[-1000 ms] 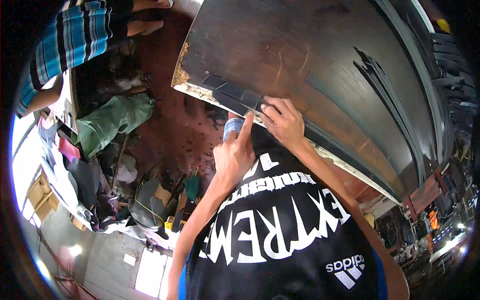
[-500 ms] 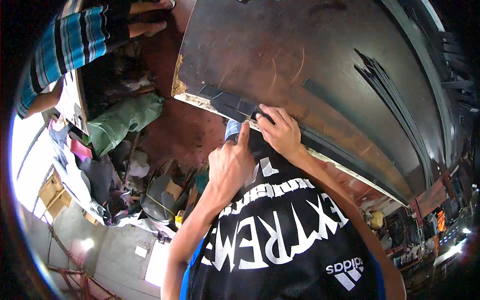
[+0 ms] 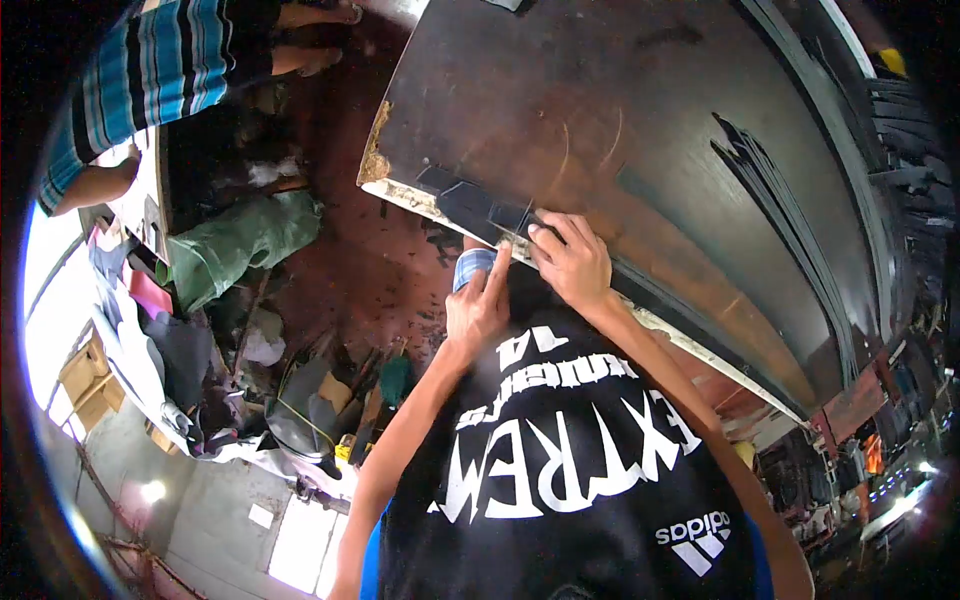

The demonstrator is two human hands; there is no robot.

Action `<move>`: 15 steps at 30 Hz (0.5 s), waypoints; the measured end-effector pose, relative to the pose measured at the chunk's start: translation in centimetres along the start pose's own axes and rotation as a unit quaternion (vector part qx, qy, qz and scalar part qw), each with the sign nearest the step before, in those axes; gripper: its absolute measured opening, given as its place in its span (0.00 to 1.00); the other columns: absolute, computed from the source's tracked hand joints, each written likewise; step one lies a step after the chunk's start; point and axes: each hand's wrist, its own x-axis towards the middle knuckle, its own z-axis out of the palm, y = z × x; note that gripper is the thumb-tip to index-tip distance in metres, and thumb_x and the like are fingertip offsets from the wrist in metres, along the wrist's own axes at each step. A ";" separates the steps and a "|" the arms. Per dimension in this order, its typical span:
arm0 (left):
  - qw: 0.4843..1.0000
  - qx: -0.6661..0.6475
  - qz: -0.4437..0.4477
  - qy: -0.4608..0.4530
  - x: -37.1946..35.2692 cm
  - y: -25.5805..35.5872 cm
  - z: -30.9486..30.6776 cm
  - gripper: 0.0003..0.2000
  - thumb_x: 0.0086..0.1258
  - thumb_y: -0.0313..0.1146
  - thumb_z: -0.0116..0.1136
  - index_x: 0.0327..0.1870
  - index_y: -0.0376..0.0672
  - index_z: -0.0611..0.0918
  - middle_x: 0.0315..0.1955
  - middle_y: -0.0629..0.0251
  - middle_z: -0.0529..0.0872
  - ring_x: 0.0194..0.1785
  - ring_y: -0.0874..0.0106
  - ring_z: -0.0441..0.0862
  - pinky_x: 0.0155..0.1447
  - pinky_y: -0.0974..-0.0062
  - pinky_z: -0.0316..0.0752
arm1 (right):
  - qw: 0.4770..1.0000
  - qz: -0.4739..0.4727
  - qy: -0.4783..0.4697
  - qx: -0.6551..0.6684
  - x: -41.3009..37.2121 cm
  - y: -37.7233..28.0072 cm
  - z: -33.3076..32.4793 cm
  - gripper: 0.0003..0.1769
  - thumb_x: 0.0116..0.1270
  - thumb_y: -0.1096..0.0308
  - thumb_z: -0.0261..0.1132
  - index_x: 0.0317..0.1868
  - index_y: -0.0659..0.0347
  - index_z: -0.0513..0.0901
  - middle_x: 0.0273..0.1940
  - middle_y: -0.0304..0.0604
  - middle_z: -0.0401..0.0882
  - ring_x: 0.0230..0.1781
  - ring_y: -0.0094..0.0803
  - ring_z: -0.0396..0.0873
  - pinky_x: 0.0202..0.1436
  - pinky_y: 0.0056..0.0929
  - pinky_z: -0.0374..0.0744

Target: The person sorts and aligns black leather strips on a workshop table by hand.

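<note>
My right hand (image 3: 573, 262) is at the near edge of a dark tabletop (image 3: 480, 100), its fingertips pressed together on a thin black strip (image 3: 508, 217). Just left of it, my left hand (image 3: 480, 305) points its index finger up to the pale table edge, with nothing visible in its grasp. Flat black pieces (image 3: 465, 200) lie overlapping along that edge, left of my right fingertips. What lies under the right fingertips is partly hidden.
Long dark strips (image 3: 785, 220) lie in a bundle on the right of the tabletop. A person in a striped blue garment (image 3: 155, 70) is at the upper left. Green cloth (image 3: 245, 245) and piled scraps lie left of the table.
The view has shifted slightly. My left hand has drawn down a little, and a second finger now shows beside its index finger. My right hand stays at the black pieces.
</note>
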 end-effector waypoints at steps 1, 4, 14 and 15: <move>0.999 0.009 -0.020 -0.026 0.1 0.6 -0.8 0.32 0.65 0.22 0.56 0.73 0.51 0.71 0.31 0.57 0.84 0.23 0.56 0.81 0.25 0.61 0.79 | 1.000 -0.005 0.015 0.005 0.1 -0.1 0.0 0.11 0.56 0.68 0.71 0.41 0.55 0.84 0.50 0.37 0.83 0.47 0.35 0.81 0.41 0.32 0.84; 0.998 0.024 -0.046 -0.047 1.4 3.0 -3.7 0.31 0.65 0.24 0.57 0.72 0.53 0.71 0.26 0.55 0.83 0.23 0.56 0.82 0.25 0.60 0.78 | 1.000 -0.005 0.019 0.010 0.1 -0.1 0.0 0.11 0.57 0.68 0.71 0.42 0.55 0.84 0.50 0.37 0.83 0.46 0.35 0.81 0.41 0.32 0.84; 0.970 0.084 -0.116 -0.197 4.1 5.7 -8.1 0.28 0.64 0.28 0.58 0.69 0.56 0.73 0.24 0.48 0.84 0.26 0.50 0.84 0.29 0.53 0.78 | 0.999 0.001 0.028 0.026 0.1 -0.1 0.2 0.14 0.53 0.71 0.74 0.41 0.56 0.83 0.49 0.38 0.84 0.45 0.37 0.82 0.43 0.33 0.83; 0.969 0.086 -0.115 -0.201 4.4 6.0 -8.3 0.28 0.64 0.28 0.58 0.69 0.56 0.73 0.24 0.48 0.84 0.26 0.50 0.84 0.29 0.53 0.78 | 0.999 0.005 0.028 0.028 0.0 -0.1 0.3 0.14 0.53 0.71 0.74 0.41 0.56 0.83 0.49 0.38 0.84 0.45 0.37 0.82 0.43 0.33 0.83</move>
